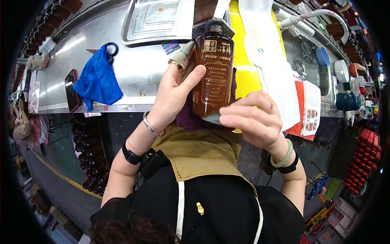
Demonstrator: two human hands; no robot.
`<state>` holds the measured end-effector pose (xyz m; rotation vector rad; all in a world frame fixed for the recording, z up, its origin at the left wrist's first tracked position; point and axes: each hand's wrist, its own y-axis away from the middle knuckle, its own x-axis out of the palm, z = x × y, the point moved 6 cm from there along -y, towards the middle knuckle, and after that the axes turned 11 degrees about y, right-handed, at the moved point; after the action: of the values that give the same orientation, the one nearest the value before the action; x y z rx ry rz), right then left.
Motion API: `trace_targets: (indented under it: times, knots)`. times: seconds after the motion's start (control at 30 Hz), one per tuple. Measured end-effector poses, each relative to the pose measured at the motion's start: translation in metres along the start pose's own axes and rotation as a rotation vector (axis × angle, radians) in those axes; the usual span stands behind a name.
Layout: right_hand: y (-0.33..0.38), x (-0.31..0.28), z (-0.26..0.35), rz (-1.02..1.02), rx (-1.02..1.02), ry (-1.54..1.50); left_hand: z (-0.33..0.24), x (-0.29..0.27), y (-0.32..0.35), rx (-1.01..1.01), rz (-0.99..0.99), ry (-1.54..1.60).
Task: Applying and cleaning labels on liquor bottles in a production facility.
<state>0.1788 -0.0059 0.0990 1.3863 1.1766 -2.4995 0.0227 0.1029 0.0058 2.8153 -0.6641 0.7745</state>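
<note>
A flat-sided dark brown glass bottle with gold printing lies at the bench's front edge, its neck pointing away from me. My left hand grips its left side, the thumb on the printed face. Pale coverings with a green band sit over fingers of that hand. At the bottle's lower right end is my right hand, its fingers drawn together and slightly blurred. A thin grey-green piece shows at those fingertips, against the bottle's base; what it is, I cannot make out. Dark purple cloth shows under the bottle.
Left on the steel bench are a blue cloth over dark-handled scissors, and a phone. A metal tray stands behind. To the right lie yellow material, white sheets and a sink with a tap.
</note>
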Motion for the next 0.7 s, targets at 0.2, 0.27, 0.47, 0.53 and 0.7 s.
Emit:
trace_targets:
  times: [0.2, 0.27, 0.47, 0.53, 0.7]
  knots:
    - [0.02, 0.016, -0.01, -0.01, 0.003, 0.113, 0.004, 0.002, -0.027, 0.007, -0.055, 0.004]
    - [0.016, 0.011, 0.009, 0.072, -0.09, 0.044, 0.004, 0.0, -0.028, 0.02, -0.07, -0.062]
    - [0.001, 0.012, -0.025, -0.074, 0.004, 0.283, 0.003, -0.001, -0.041, -0.072, -0.15, -0.006]
    - [-0.004, 0.011, -0.002, 0.11, -0.154, 0.103, 0.007, -0.004, -0.047, -0.09, -0.144, 0.013]
    - [-0.07, 0.033, -0.028, 0.191, -0.041, 0.248, 0.011, -0.025, -0.052, -0.075, -0.269, 0.143]
